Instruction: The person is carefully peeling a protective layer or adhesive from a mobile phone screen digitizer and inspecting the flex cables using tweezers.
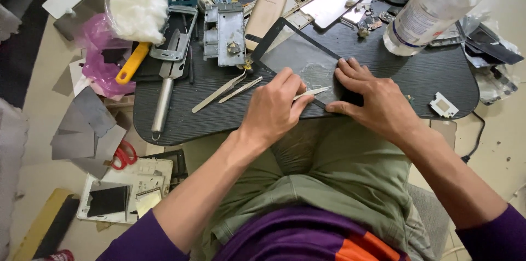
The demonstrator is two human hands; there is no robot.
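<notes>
A black-framed glass screen panel [298, 55] lies tilted on the dark work board [433, 75] over my lap. My left hand [274, 110] grips a thin flat metal blade [315, 92], its tip lying on the panel's near edge. My right hand [370, 99] presses flat on the panel's right corner, fingers spread over the glass. A cloudy patch shows on the glass between both hands.
Two tweezers [224, 90] lie left of the panel. A metal phone frame [223, 33], a beige phone [264, 13], a clear plastic bottle [433, 9], cotton in a bag [138, 9] and a yellow-handled tool [131, 64] crowd the board. Grey sheets and red scissors [125, 156] lie on the floor.
</notes>
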